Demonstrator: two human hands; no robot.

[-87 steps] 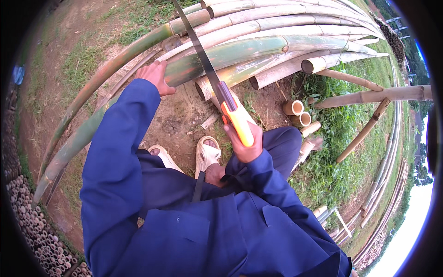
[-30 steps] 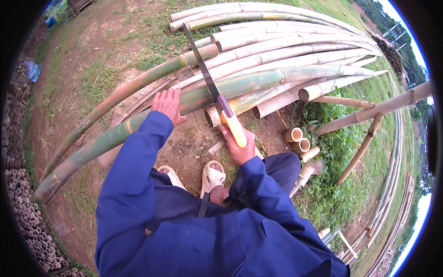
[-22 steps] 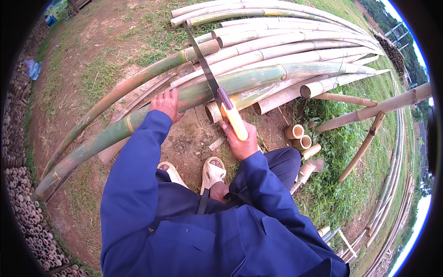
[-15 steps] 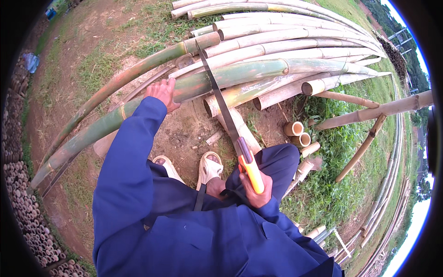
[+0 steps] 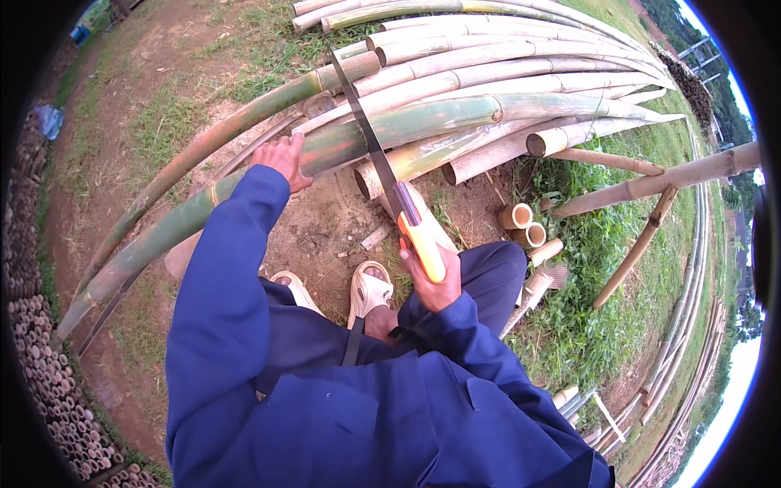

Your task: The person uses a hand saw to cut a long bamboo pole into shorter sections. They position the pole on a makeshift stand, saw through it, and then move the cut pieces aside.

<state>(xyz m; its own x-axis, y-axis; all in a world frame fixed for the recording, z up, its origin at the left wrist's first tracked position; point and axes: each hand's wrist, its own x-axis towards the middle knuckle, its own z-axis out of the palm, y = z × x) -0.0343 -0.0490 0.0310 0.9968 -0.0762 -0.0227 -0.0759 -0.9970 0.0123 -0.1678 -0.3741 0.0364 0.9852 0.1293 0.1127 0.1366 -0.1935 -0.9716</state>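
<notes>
A thick green bamboo pole (image 5: 439, 118) runs across in front of me, from the lower left up to the right. My left hand (image 5: 283, 163) grips it from above, its fingers over the top and thumb on the near side. In my right hand (image 5: 435, 281), the fingers are wrapped round the orange-yellow handle of a handsaw (image 5: 376, 145). The long dark blade lies across the pole, just right of my left hand, and its tip reaches over a second, reddish-green bamboo pole (image 5: 244, 110). Whether the teeth have cut in cannot be made out.
Many pale bamboo poles (image 5: 488, 77) lie stacked beyond. Two short bamboo cups (image 5: 515, 215) and offcuts sit by my right knee, near a bamboo prop frame (image 5: 643, 191). Stacked cut bamboo pieces (image 5: 61, 390) line the left edge. My sandals (image 5: 368, 289) rest on bare soil.
The saw has slid forward and slightly left across the pole, with my right hand moving away from my body. My left hand keeps its hold on the pole.
</notes>
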